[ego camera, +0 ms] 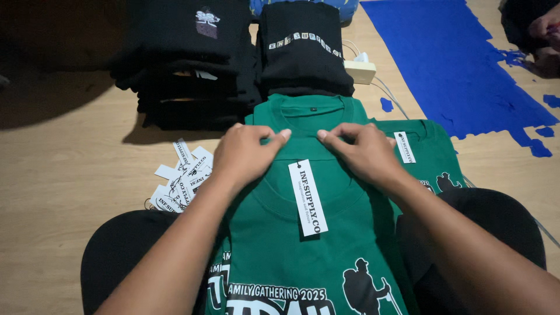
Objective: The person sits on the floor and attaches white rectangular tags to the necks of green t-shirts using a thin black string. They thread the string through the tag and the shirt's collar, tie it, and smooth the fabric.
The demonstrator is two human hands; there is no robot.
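Observation:
A green T-shirt (309, 251) with a white and black print lies across my lap, its collar pointing away from me. A long white hang tag (307, 197) hangs from the inside of the collar. My left hand (245, 153) and my right hand (360, 149) rest side by side on the back of the collar, fingertips pinching the fabric just above the tag. A second green shirt (434, 154) with its own white tag lies under it to the right.
Two stacks of folded black shirts (192, 64) (303, 52) stand beyond the green one. Loose white tags (184, 178) lie on the wooden floor at left. A blue sheet (455, 64) covers the floor at right; another person's hand (545, 26) shows in the top right corner.

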